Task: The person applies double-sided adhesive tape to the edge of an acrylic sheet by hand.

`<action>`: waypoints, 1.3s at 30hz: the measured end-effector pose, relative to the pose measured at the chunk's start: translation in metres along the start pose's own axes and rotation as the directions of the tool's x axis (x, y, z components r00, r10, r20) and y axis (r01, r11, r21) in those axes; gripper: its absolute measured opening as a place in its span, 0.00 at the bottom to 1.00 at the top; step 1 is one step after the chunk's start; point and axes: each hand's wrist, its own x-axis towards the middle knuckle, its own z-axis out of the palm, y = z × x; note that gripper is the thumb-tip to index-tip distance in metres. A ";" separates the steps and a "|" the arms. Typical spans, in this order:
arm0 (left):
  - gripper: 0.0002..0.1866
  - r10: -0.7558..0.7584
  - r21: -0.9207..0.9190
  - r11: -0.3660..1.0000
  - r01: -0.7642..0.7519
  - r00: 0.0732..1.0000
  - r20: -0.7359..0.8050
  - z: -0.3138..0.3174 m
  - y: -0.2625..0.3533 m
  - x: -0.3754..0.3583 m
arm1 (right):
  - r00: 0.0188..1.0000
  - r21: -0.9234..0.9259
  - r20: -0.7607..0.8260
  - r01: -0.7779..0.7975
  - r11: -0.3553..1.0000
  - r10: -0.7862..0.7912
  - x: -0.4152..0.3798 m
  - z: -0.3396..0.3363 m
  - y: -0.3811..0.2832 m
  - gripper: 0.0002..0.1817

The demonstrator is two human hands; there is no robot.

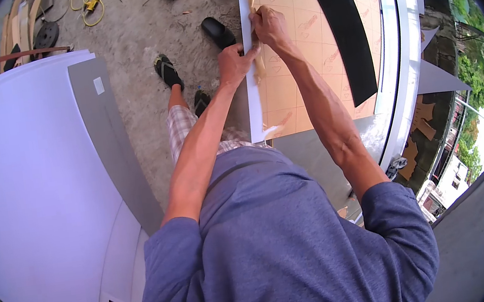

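A large sheet faced with printed tan protective paper (308, 52) lies on the worktable in front of me. Along its left edge runs a narrow white strip (253, 101), with a crumpled brown paper strip (261, 67) beside it. My left hand (236, 65) is closed on the white strip, its thumb reaching over the top; the undersides of its fingers are hidden. Slightly farther away, my right hand (269, 25) is closed at the brown paper strip, knuckles up. A curved black piece (342, 24) rests on the sheet, right of my right forearm.
Large white sheets (35, 188) and a grey panel (108, 131) stand at the left. On the concrete floor (131, 38) are loose black slippers (217, 32) and a yellow cord (92, 4). Metal rails (407, 46) run along the table's right side.
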 end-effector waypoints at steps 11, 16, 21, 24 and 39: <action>0.27 -0.174 -0.542 0.794 0.275 0.957 0.232 -0.003 -0.010 -0.015 | 0.954 0.032 0.198 -0.234 0.972 0.224 -0.086 -0.033 -0.027 0.23; 0.27 -0.039 -0.258 0.964 0.067 0.993 0.111 0.002 -0.009 -0.012 | 0.980 0.189 0.093 -0.191 0.963 0.176 -0.089 -0.022 -0.014 0.15; 0.25 0.010 -0.174 0.985 -0.010 1.000 0.000 0.007 -0.002 -0.016 | 0.938 0.210 0.146 -0.339 0.917 0.314 -0.083 -0.015 -0.005 0.16; 0.25 -0.022 -0.141 0.990 0.027 0.999 0.039 0.002 -0.002 -0.014 | 0.944 0.196 0.122 -0.325 0.925 0.306 -0.087 -0.015 -0.008 0.15; 0.23 0.094 -0.042 0.995 -0.093 0.995 0.015 -0.015 0.035 0.071 | 0.964 0.066 0.011 -0.264 0.962 0.264 0.038 -0.032 -0.030 0.24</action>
